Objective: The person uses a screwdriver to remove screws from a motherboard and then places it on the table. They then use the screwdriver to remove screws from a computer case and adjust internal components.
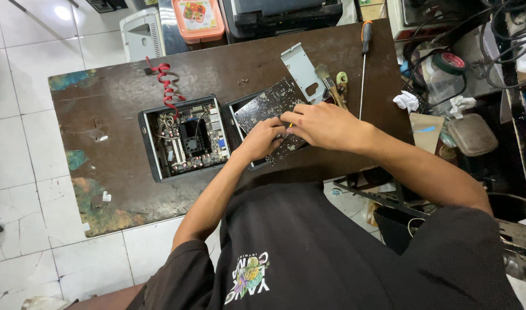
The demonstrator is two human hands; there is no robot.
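Both my hands are in the middle of the frame, over a dark circuit board that lies tilted on a black open case. My left hand rests on the lower part of the board, with the fingers bent and close together, pressing on its surface. My right hand comes from the right side and covers the right edge of the board; its fingers are curled together, and between the two hands I see a small yellow tip. It may be a tool pinched in my right fingers, but the view is too poor there to be sure.

Just to the left of the board, a second open computer case shows its mainboard with a black fan in the centre. A red coiled cable runs from it toward the upper left. Above my right hand lie a grey metal bracket, a small brush and a long screwdriver with an orange handle. Everything stands on a worn brown table, which is on a white tiled floor.
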